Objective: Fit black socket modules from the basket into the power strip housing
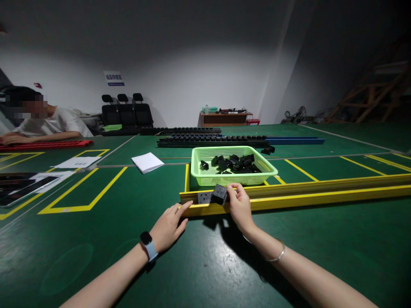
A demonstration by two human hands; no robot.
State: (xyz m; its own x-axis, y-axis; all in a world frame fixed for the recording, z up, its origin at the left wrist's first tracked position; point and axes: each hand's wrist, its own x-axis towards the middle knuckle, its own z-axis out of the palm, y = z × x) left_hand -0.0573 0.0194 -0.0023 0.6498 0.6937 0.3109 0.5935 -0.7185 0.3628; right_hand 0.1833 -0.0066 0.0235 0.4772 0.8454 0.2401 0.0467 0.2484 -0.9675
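Inspector: What does your right hand (240, 206) hold?

Assessor: Your right thumb and fingers pinch a black square block (219, 195) by its right edge. It is tilted, at the yellow channel (305, 194) just ahead of you; whether it touches the channel cannot be told.

Inspector: And your left hand (165, 226)?

Assessor: It holds nothing. Your index finger reaches out onto the channel's near wall, close to its left end, with your thumb apart below.

Inspector: What lies between your hands?

Assessor: A slotted dark plate (204, 198) sits inside the channel, just left of the block you hold.

Inspector: Surroundings?

Assessor: Just beyond your right hand stands a light green basket (229, 179) with loose black pieces (239, 162) in it. Ahead and left of your left hand lies a white booklet (147, 162), well apart from it.
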